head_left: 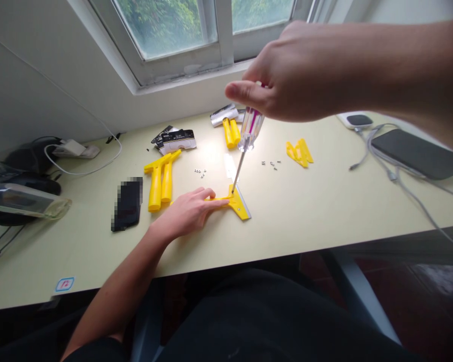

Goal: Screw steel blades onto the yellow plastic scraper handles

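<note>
Grip: the left hand (189,213) lies flat, fingers extended, pressing a yellow scraper (236,202) against the table (305,211); nothing is enclosed in the palm. The right hand (294,75) is closed around the clear handle of a screwdriver (245,151), held nearly upright, its tip seated on the scraper's head near the blade.

Step in hand, as judged: driving a screw into the scraper head. The next move would call for steady downward pressure with the shaft kept vertical while the left hand resists rotation.

Left to right: a dark pixelated object (127,203); two assembled yellow scrapers (161,178) side by side; black blade packets (175,139); a cluster of loose screws (200,172), perhaps five; two yellow handles (231,132); a second cluster of about four screws (271,164); a stack of yellow head pieces (299,152), count unclear; grey cables (385,166).
</note>
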A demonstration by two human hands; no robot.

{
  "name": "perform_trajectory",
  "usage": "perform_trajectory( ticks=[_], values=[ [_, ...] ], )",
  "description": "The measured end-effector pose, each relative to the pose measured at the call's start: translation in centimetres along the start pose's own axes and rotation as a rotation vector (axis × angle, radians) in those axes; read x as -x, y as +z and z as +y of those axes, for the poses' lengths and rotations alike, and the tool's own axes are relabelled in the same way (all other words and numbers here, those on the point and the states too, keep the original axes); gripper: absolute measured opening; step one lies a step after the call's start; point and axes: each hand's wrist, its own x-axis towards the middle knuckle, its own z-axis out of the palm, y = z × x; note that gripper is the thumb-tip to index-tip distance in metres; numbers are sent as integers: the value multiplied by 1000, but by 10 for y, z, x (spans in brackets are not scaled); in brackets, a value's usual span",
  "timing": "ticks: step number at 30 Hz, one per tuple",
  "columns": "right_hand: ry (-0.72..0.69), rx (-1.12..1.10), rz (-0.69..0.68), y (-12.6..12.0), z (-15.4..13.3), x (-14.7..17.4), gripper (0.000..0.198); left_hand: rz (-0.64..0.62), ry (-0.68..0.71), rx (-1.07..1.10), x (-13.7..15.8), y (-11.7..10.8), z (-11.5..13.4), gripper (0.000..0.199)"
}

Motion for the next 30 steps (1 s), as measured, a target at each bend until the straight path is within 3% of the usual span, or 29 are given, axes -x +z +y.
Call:
perform_trajectory(
  ticks=[2, 3, 5, 7, 10, 12, 14, 17, 21, 25, 30],
  values=[
    [-26, -2, -37, -3, 3, 1, 36, 2, 3, 2, 0, 0, 0, 45],
    [-49, -28, -68, -6, 3, 1, 31, 2, 6, 3, 0, 0, 0, 45],
    [-68, -129, -146, -8, 3, 2, 47, 3, 10, 4, -1, -1, 0, 44],
    [-22, -125, -156, -5, 2, 1, 44, 7, 9, 0, -1, -1, 1, 44],
    [47, 46, -40, 4, 2, -1, 60, 5, 4, -5, 0, -1, 1, 43],
    [40, 97, 6, 7, 4, -1, 46, 2, 2, -3, 0, -1, 1, 43],
    [-33, -43, -31, 5, 6, 1, 30, 1, -1, -2, 0, -1, 1, 43],
    [-102, -342, -142, -2, 3, 7, 45, 2, -2, -1, 0, -1, 1, 43],
    [-32, -403, -188, -4, -5, 13, 40, -1, -5, -13, 0, -1, 2, 44],
    [-107, -302, -83, -6, -4, 18, 23, 8, 2, -11, 0, -1, 2, 42],
    [20, -132, 136, -10, 8, 33, 22, 18, 25, -4, 0, -2, 1, 44]
  ],
)
